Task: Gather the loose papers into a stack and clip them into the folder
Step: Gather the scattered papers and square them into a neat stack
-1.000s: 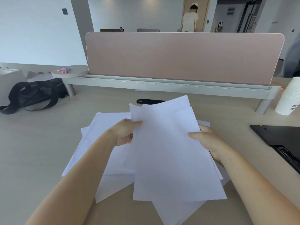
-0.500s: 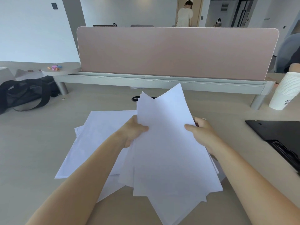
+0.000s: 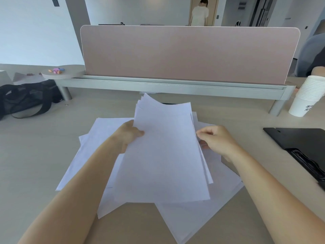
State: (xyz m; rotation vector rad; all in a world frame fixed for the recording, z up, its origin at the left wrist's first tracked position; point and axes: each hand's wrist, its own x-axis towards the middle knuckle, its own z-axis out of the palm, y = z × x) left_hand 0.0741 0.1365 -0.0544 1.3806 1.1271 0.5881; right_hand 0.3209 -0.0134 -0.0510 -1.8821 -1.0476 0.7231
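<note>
Head view. A partly squared bundle of plain white paper sheets [image 3: 163,152] is held tilted above the pale wooden surface [image 3: 35,155], its far edge raised, probably so that the sheets can be slid into line. The left hand [image 3: 129,132] is closed on the bundle's left edge, thumb on top. The right hand [image 3: 215,140] is loosely curled just beside the right edge; whether it pinches a sheet cannot be told, though it appears placed to steady or tap that edge. The far corners of the bundle are fanned, so alignment is judged unfinished. More loose white sheets [image 3: 193,217] lie spread on the surface beneath the bundle, not yet gathered. The black folder with a metal clip [image 3: 302,147] lies open on the surface, well to the right of the papers, presumably kept clear until a stack is ready. Clipping is not begun.
</note>
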